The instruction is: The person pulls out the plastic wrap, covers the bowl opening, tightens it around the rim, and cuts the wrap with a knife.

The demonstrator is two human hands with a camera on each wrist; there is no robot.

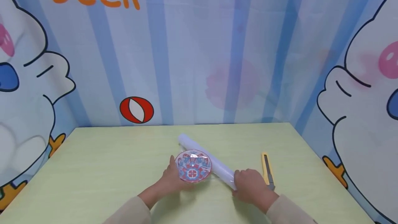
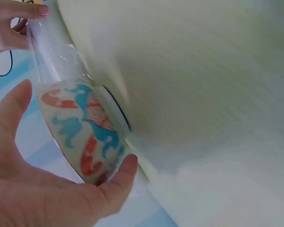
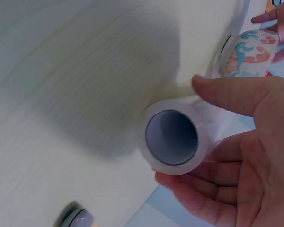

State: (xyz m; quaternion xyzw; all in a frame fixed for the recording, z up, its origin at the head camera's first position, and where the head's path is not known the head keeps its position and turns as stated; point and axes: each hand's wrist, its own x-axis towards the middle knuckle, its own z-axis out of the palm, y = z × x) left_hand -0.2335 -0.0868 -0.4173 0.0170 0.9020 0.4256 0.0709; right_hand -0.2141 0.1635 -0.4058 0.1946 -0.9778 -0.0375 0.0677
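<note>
My left hand (image 1: 175, 177) holds a patterned bowl (image 1: 193, 166), thumb and fingers spread around its side in the left wrist view. Red and blue motifs cover the bowl, and glossy clear film (image 2: 61, 59) stretches from it toward a roll of plastic wrap (image 1: 222, 170). That pale roll lies slantwise on the table, its far end beyond the bowl. At the near end my right hand (image 1: 251, 186) grips it. The right wrist view shows the thumb and curled fingers around the roll's hollow end (image 3: 172, 137).
A yellow utility knife (image 1: 266, 168) lies on the light table (image 1: 118, 168) just right of my right hand. Behind the table hangs a striped blue backdrop (image 1: 192, 61) with cartoon ducks at both sides.
</note>
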